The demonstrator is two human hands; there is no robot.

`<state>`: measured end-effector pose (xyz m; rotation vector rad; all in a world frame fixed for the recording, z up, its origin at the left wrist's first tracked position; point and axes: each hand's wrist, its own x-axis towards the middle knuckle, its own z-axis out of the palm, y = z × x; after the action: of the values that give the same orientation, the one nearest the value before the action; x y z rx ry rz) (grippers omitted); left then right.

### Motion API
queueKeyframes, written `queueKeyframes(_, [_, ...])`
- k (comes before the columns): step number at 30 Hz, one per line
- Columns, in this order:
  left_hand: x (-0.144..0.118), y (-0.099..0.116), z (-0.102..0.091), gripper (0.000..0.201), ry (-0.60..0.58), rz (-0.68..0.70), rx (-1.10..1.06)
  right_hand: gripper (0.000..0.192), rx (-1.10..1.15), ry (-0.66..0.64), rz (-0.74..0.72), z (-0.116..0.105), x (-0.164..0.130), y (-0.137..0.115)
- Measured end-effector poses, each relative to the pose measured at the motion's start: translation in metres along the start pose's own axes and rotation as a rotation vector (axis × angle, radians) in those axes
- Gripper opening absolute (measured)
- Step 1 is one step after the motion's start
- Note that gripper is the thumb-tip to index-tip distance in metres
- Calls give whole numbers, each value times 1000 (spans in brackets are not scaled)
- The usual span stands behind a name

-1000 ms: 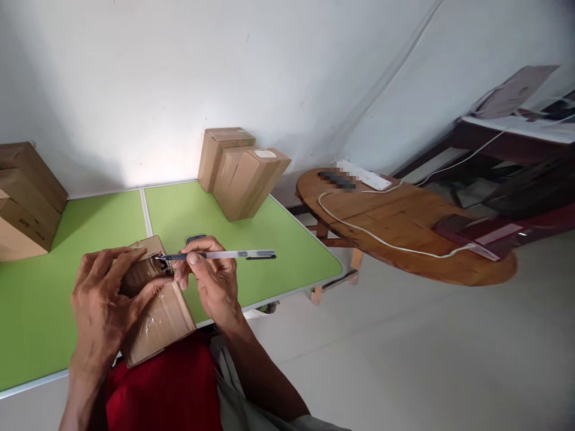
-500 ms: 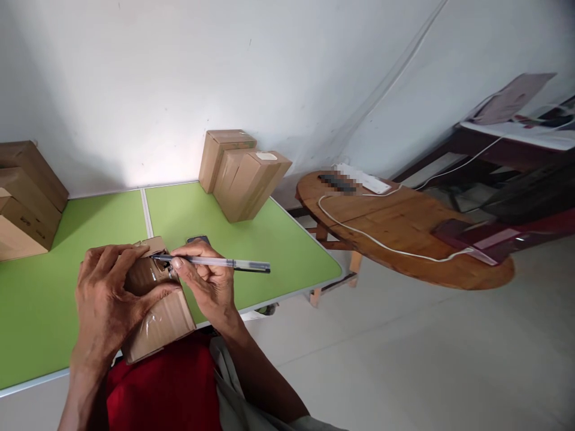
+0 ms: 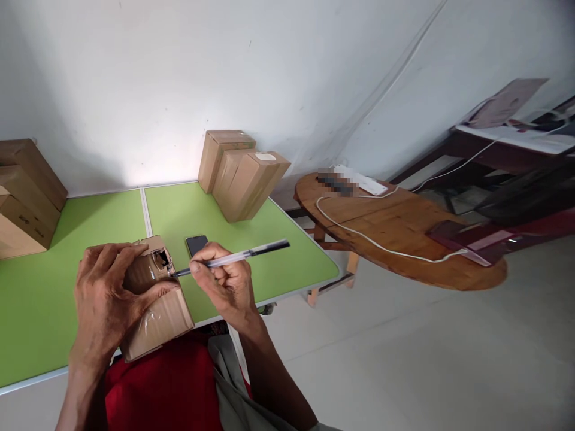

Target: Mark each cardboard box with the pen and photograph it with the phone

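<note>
Left hand: the left hand (image 3: 105, 296) is wrapped over a small taped cardboard box (image 3: 155, 305), fingers curled across its top, thumb on its side.
Box: it lies tilted at the near edge of the green table (image 3: 40, 299), its far end torn open.
Right hand: the right hand (image 3: 227, 284) pinches a pen (image 3: 233, 257) between thumb and fingers; the tip sits just beside the torn opening.
Phone: a dark phone (image 3: 196, 244) lies flat on the table just behind the right hand.
Far boxes: two cardboard boxes (image 3: 242, 173) stand against the wall; a stack of boxes (image 3: 24, 191) sits at the left edge.
Side table: a wooden oval table (image 3: 404, 239) carries a white cable (image 3: 381, 242) and a power strip (image 3: 359, 178).
</note>
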<state>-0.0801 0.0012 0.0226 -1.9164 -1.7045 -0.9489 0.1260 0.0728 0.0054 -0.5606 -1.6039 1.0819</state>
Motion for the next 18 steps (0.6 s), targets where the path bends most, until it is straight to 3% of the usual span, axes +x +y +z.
queueKeyframes(4, [-1, 0, 0, 59, 12, -4, 2, 27, -41, 139, 85, -12, 15, 17])
queueKeyframes(6, [-1, 0, -1, 58, 13, 0, -2, 26, -162, 134, 164, -12, 31, 34])
queueKeyframes(11, [0, -2, -2, 53, 27, 29, 2, 11, -823, -297, 552, 21, 54, 82])
queueKeyframes(15, [0, -7, -1, 49, 35, 35, 22, 16, -939, -364, 670, 49, 43, 113])
queueKeyframes(18, [-2, -13, 0, 46, 13, 51, 42, 22, -979, -386, 710, 54, 34, 125])
